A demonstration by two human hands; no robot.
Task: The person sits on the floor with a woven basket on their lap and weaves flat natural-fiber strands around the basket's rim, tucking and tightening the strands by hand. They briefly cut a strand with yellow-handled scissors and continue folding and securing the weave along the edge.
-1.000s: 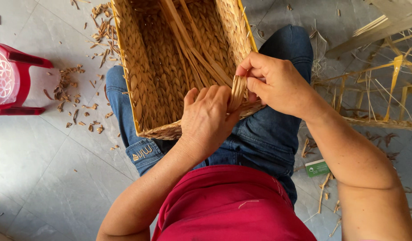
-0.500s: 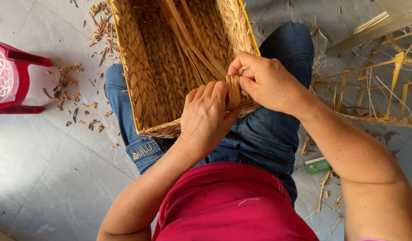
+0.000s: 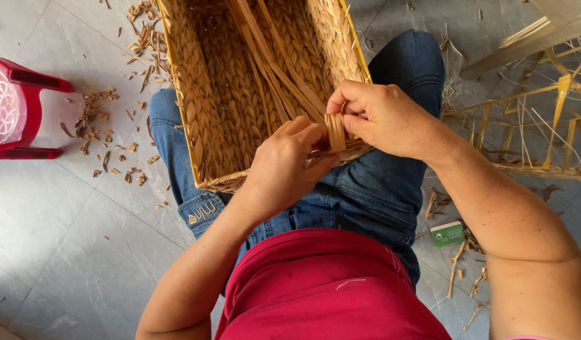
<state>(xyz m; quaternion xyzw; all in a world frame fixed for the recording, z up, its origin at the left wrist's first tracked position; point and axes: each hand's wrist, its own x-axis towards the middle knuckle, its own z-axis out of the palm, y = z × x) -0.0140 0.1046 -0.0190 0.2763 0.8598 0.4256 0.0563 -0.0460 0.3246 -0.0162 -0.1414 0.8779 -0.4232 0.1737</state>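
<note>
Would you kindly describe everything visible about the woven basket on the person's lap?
The rectangular tan woven-fibre basket rests tilted on the denim-clad lap, its open inside facing the camera. Braided walls run along a yellowish rim frame; loose flat strands lie inside. The left hand presses its near rim, while the right hand pinches a looped strand there.

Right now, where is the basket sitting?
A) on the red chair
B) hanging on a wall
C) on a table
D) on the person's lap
D: the basket rests across the person's jeans, with the left hand and the right hand pinching a strand at its near rim.
</note>
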